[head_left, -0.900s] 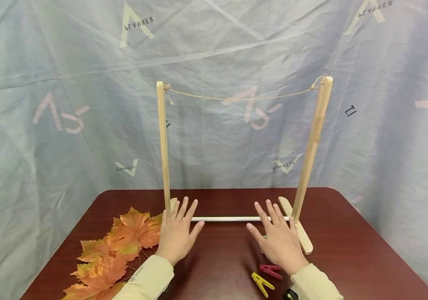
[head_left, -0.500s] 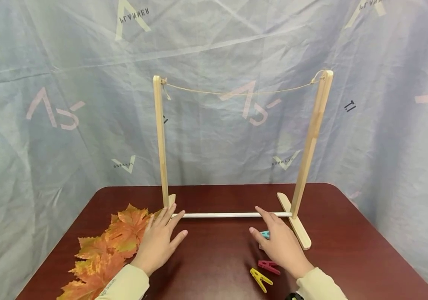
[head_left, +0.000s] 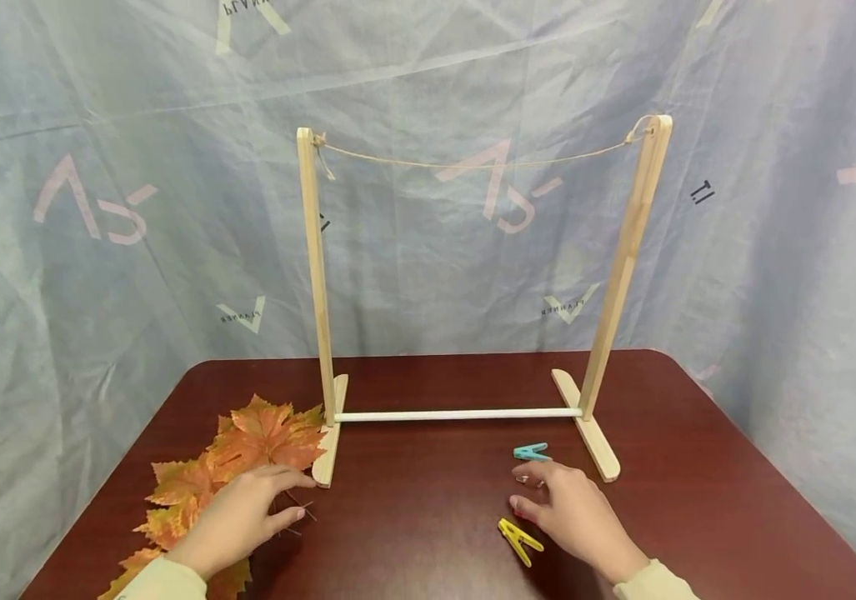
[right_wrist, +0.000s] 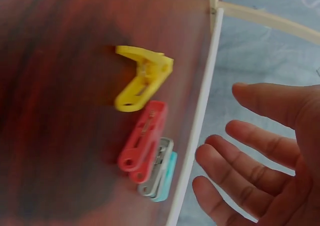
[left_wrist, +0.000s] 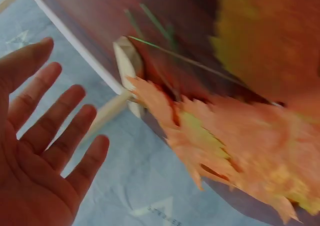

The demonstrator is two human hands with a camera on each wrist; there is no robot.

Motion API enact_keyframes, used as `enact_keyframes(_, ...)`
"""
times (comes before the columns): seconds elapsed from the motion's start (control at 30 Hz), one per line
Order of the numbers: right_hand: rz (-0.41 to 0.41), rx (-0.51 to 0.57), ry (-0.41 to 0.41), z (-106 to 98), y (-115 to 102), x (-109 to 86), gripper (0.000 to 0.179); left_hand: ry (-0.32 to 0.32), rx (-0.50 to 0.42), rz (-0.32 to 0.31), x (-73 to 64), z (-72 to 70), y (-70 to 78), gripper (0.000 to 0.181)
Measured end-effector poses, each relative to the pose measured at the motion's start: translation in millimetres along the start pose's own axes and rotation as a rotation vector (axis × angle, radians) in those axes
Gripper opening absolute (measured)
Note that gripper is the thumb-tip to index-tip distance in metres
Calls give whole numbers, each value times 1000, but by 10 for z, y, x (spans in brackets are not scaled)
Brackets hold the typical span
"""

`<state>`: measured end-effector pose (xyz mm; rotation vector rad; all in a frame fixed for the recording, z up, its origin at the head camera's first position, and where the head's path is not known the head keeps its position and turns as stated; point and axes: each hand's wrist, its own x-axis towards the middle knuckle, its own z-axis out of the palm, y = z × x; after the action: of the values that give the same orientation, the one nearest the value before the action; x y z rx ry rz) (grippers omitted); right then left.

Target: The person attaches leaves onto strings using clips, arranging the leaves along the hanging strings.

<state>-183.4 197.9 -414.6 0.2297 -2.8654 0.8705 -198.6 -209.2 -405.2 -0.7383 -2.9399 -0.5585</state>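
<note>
My left hand point(head_left: 236, 518) hovers over orange artificial maple leaves point(head_left: 266, 437) at the table's left, with relaxed fingers and nothing held. In the left wrist view the fingers are spread apart from the leaves, whose thin stems show. My right hand point(head_left: 581, 517), fingers loosely bent, hangs above several clothespins on the right and holds nothing. A yellow clothespin point(head_left: 516, 537) and a blue clothespin point(head_left: 529, 452) lie beside it. In the right wrist view, a red clothespin point(right_wrist: 145, 143) and a grey clothespin point(right_wrist: 159, 166) lie between those two; the hand mostly covers both in the head view.
Behind the hands stands a wooden frame with a left post point(head_left: 315, 275), a right post point(head_left: 626, 258) and a white rod point(head_left: 458, 414) low between them. A thin string point(head_left: 412, 164) sags between the post tops. A grey printed cloth point(head_left: 428, 275) hangs behind the dark red table point(head_left: 412, 508).
Both hands have drawn back from the frame's base toward the person. The left has moved left over the leaves, the right down over the clothespins, and their fingers have relaxed. The head view has tilted downward.
</note>
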Motion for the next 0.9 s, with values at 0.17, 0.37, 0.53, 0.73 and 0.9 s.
enact_keyframes(0.17,30,-47,-27,45,76,-75,28,-26,28,-121,-63,32,-128,20)
enact_keyframes(0.37,60,-63,-61,96,145,-156,24,-49,46,-240,-84,94,-222,19)
enact_keyframes(0.53,87,-60,-108,138,180,-186,23,-57,60,-278,-98,142,-273,20)
enact_keyframes(0.73,117,-43,-165,184,193,-195,22,-68,118,-275,-92,190,-303,17)
enact_keyframes(0.9,80,-92,-168,218,196,-227,30,-79,150,-283,-94,228,-299,17)
